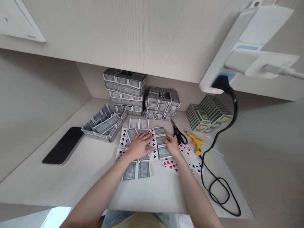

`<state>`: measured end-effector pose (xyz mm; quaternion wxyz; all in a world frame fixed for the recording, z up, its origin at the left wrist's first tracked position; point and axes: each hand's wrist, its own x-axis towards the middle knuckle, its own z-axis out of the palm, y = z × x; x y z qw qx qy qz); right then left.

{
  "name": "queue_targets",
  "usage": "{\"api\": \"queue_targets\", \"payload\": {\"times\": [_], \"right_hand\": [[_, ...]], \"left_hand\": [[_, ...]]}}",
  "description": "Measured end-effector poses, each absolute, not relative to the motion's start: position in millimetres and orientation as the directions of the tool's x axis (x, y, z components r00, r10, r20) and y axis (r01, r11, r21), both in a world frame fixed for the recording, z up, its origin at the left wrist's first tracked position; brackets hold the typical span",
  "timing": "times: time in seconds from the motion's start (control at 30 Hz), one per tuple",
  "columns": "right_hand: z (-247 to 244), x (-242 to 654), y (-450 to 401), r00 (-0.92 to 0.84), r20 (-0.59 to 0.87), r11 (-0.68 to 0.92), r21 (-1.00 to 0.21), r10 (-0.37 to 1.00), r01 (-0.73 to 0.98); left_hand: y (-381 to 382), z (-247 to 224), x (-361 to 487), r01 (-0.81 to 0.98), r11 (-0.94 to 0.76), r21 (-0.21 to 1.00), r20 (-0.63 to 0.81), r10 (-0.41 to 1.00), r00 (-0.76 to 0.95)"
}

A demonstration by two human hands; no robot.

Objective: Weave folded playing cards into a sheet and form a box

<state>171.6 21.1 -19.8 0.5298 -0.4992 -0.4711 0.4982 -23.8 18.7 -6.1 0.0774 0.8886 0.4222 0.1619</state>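
My left hand (141, 146) lies flat with fingers spread on a cross-shaped layout of playing cards. Under and around it are black-suited card faces (154, 154) and grey patterned card backs. My right hand (171, 145) rests its parted fingertips against the right edge of a column of folded grey-backed cards (164, 152). Another folded pair of card backs (139, 122) forms the far arm of the layout, and a similar pair (137, 171) forms the near arm. Loose red-suited cards (170, 164) lie beneath and beside my right wrist.
Black scissors (180, 136) and a yellow glue gun (196, 143) lie right, near a black power cord (215, 186). Behind stand stacked card boxes (125, 85), more boxes (161, 104) and a green card structure (209, 114). Left are an open card tray (108, 136) and a phone (63, 145).
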Motion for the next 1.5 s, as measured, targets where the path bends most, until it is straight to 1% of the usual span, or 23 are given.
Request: {"api": "queue_targets", "payload": {"times": [0.23, 0.57, 0.8, 1.0, 1.13, 1.33, 1.5], "right_hand": [[-16.6, 172.9, 21.2, 0.055, -0.066, -0.059, -0.99, 0.996, -0.129], [-18.9, 173.9, 23.2, 0.041, -0.099, -0.091, -0.982, 0.994, -0.164], [-18.9, 172.1, 22.1, 0.044, -0.081, -0.074, -0.985, 0.996, -0.155], [-16.2, 167.6, 18.3, 0.083, 0.007, 0.016, -0.994, 0.997, -0.107], [-19.2, 167.8, 18.5, 0.053, 0.06, 0.063, -0.996, 0.997, -0.055], [-23.9, 169.9, 18.8, -0.004, 0.063, 0.063, -0.996, 0.998, -0.064], [-21.8, 169.0, 18.2, -0.02, 0.041, 0.04, -0.999, 0.999, -0.024]], "left_hand": [[20.0, -6.9, -24.0, 0.724, -0.626, 0.289, 0.22, 0.78, 0.586], [20.8, -8.0, -24.0, 0.72, -0.628, 0.297, 0.225, 0.778, 0.586], [20.6, -8.6, -23.8, 0.715, -0.629, 0.307, 0.245, 0.778, 0.579], [20.2, -9.3, -22.9, 0.714, -0.625, 0.316, 0.258, 0.781, 0.569], [20.3, -9.1, -22.4, 0.712, -0.626, 0.318, 0.26, 0.78, 0.569], [21.0, -9.1, -22.5, 0.704, -0.628, 0.331, 0.27, 0.778, 0.567], [21.6, -9.5, -23.5, 0.687, -0.64, 0.344, 0.268, 0.768, 0.582]]}}
